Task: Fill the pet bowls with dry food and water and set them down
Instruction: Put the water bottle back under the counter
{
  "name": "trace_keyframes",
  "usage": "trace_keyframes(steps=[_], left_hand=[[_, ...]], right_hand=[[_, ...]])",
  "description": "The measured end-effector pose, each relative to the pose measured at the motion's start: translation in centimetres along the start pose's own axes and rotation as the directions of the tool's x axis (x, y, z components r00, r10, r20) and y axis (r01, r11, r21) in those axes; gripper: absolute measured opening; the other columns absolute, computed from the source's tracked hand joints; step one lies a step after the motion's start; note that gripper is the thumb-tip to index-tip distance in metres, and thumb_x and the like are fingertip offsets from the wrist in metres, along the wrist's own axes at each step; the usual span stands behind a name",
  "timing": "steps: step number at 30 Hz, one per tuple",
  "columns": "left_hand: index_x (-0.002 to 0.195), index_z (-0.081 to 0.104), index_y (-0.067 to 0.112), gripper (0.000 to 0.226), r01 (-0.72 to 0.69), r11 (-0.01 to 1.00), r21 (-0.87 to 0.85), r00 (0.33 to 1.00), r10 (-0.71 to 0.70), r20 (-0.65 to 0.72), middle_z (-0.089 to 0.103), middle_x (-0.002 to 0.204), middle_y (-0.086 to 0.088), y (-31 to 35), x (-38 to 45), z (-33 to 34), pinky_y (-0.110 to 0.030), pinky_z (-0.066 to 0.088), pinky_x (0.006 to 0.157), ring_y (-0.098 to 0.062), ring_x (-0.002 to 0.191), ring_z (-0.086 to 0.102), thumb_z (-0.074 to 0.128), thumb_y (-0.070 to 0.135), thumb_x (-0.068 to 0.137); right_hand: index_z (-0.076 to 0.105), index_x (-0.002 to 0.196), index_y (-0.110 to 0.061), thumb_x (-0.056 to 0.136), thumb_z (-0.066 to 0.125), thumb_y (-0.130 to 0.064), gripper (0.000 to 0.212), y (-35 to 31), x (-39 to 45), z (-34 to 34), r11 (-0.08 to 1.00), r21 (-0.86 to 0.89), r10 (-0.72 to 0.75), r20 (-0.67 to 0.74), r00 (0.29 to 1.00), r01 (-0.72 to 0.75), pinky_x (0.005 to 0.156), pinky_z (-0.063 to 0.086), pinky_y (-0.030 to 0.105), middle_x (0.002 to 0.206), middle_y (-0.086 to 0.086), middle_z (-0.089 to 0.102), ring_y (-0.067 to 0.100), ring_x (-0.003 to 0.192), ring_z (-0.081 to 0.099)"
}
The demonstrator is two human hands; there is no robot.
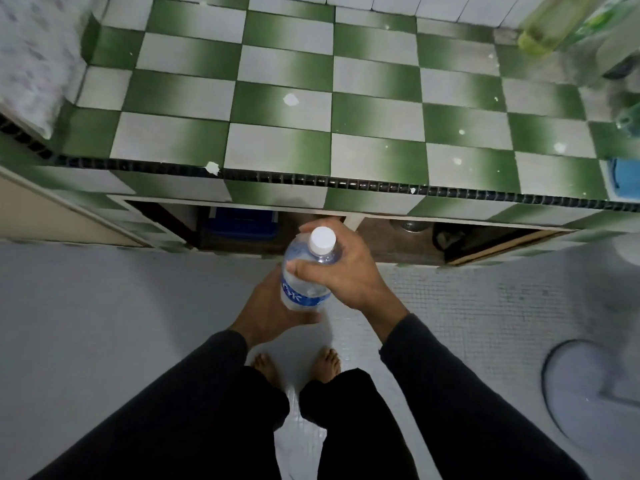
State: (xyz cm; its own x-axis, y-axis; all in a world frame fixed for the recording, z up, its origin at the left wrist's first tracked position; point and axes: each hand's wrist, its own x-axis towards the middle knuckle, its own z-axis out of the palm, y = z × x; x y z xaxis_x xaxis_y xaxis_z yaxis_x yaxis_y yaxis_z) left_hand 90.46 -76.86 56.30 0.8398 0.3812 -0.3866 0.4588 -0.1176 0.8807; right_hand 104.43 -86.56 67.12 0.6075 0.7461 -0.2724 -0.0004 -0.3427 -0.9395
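Observation:
A clear plastic water bottle (304,275) with a white cap and a blue label stands upright in front of me, just below the counter's front edge. My right hand (346,268) grips it around the shoulder, thumb across the front. Under the bottle's base sits my left hand (268,310), its fingers partly hidden behind the bottle. No pet bowl is in view.
A green-and-white checkered tiled counter (284,109) spans the upper half. At its far right stand a yellowish bottle (547,29) and a blue object (623,178). Open cupboards below hold a blue crate (239,223). A white round base (588,389) sits on the floor at right.

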Motion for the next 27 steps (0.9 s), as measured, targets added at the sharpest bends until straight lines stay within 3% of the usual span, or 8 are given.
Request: trace_keyframes(steps=[7, 10, 13, 16, 22, 27], left_hand=[[0.14, 0.048, 0.044, 0.092, 0.037, 0.999, -0.007, 0.999, -0.037, 0.022, 0.062, 0.132, 0.023, -8.1, 6.3, 1.8, -0.035, 0.053, 0.102, 0.003, 0.119, 0.06, 0.096, 0.051, 0.062], [0.14, 0.048, 0.046, 0.093, 0.054, 0.997, -0.06, 0.999, -0.053, 0.011, 0.063, 0.133, 0.023, -12.4, 8.7, 2.5, -0.037, 0.054, 0.101, 0.0, 0.12, 0.062, 0.097, 0.048, 0.061], [0.146, 0.048, 0.035, 0.098, 0.077, 0.993, -0.093, 0.997, -0.078, -0.009, 0.063, 0.138, 0.013, -17.1, 11.1, 3.0, -0.046, 0.053, 0.104, -0.01, 0.126, 0.061, 0.098, 0.048, 0.062], [0.147, 0.047, 0.032, 0.1, 0.056, 0.994, -0.092, 0.998, -0.06, -0.037, 0.064, 0.136, 0.014, -20.7, 13.6, 3.6, -0.038, 0.055, 0.103, -0.006, 0.123, 0.063, 0.099, 0.042, 0.062], [0.141, 0.052, 0.03, 0.091, -0.023, 0.997, -0.078, 0.999, 0.019, -0.048, 0.067, 0.133, 0.01, -28.1, 20.0, 4.5, -0.046, 0.055, 0.102, -0.012, 0.122, 0.064, 0.098, 0.04, 0.065], [0.146, 0.048, 0.022, 0.09, -0.107, 0.988, -0.113, 0.993, 0.101, -0.057, 0.064, 0.138, 0.001, -32.0, 24.6, 4.8, -0.049, 0.051, 0.107, -0.018, 0.127, 0.062, 0.096, 0.017, 0.07]], right_hand=[[0.064, 0.112, -0.022, 0.07, 0.092, -0.022, 0.051, 9.1, 5.2, 1.3, 1.0, 0.017, -0.015, 0.02, 1.0, 0.014, 0.076, 0.056, 0.017, 0.103, -0.009, 0.07, 0.008, 0.099, 0.068], [0.065, 0.111, -0.013, 0.07, 0.093, -0.017, 0.05, 13.3, 7.5, 2.3, 0.998, 0.036, -0.052, 0.001, 0.999, 0.052, 0.082, 0.059, 0.026, 0.103, 0.0, 0.07, 0.014, 0.098, 0.068], [0.066, 0.109, -0.008, 0.068, 0.092, -0.016, 0.049, 17.5, 9.9, 3.5, 0.995, 0.064, -0.081, -0.012, 0.997, 0.082, 0.088, 0.059, 0.036, 0.103, 0.007, 0.071, 0.022, 0.099, 0.069], [0.066, 0.11, -0.007, 0.069, 0.092, -0.014, 0.049, 21.2, 12.3, 4.4, 0.994, 0.06, -0.089, 0.002, 0.996, 0.088, 0.088, 0.059, 0.036, 0.102, 0.006, 0.071, 0.022, 0.1, 0.068], [0.067, 0.109, -0.01, 0.061, 0.088, -0.041, 0.061, 28.8, 17.5, 6.5, 0.988, 0.048, -0.147, -0.018, 0.989, 0.148, 0.093, 0.058, 0.043, 0.103, 0.006, 0.072, 0.021, 0.1, 0.069], [0.066, 0.105, -0.006, 0.061, 0.087, -0.037, 0.058, 33.1, 21.2, 7.5, 0.978, 0.035, -0.204, -0.043, 0.978, 0.205, 0.09, 0.058, 0.045, 0.1, 0.01, 0.072, 0.025, 0.096, 0.07]])
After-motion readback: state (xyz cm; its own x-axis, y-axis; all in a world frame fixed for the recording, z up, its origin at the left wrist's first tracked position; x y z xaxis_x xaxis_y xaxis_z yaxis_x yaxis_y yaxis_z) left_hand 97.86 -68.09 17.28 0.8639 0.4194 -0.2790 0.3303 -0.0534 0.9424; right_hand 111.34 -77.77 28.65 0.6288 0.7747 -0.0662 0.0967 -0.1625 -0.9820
